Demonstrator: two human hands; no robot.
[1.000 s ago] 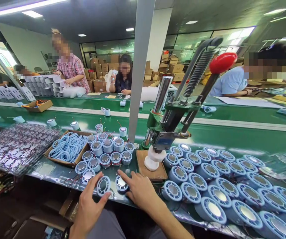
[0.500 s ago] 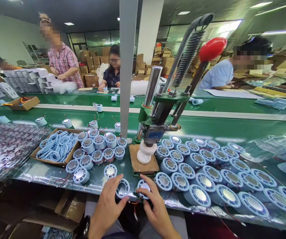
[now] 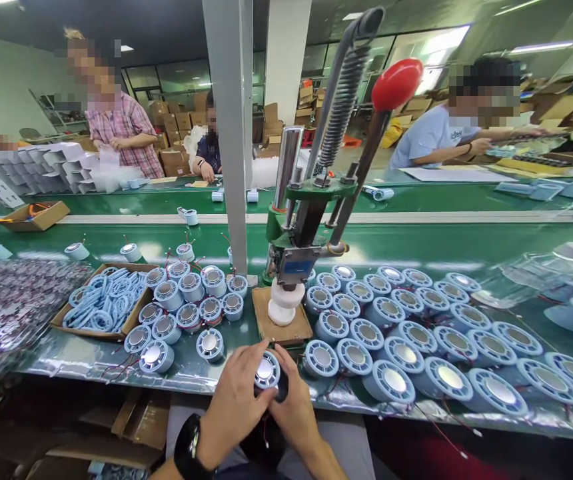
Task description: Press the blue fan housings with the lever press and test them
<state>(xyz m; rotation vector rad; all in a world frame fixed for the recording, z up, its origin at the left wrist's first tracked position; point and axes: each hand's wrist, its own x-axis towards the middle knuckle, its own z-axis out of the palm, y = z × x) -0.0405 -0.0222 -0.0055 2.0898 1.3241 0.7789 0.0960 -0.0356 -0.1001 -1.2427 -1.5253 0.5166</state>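
Observation:
Between both hands, near the bench's front edge, is a round light-blue housing (image 3: 267, 371) with a slotted rim and a shiny silver disc. My left hand (image 3: 234, 383) curls round its left side, thumb at the lower rim. My right hand (image 3: 294, 393) closes in from the right, its fingers at the far and right sides. A dark patch shows beside the housing, partly hidden by the fingers, and I cannot make out what it is. Just behind the hands stands a hand press (image 3: 296, 260) with a white plastic pusher (image 3: 282, 305) above a brown pad (image 3: 266, 333).
Several similar housings (image 3: 395, 382) with wires crowd the right, and another group (image 3: 167, 293) stands left. A cardboard box (image 3: 136, 320) holds light-blue rings (image 3: 99, 300). The press lever has a red knob (image 3: 396, 85). A grey post (image 3: 231, 133) rises behind. Co-workers sit and stand across the bench.
My hands have come together round one housing; before, they were apart, each at a separate light-blue piece. The view has shifted slightly to the right.

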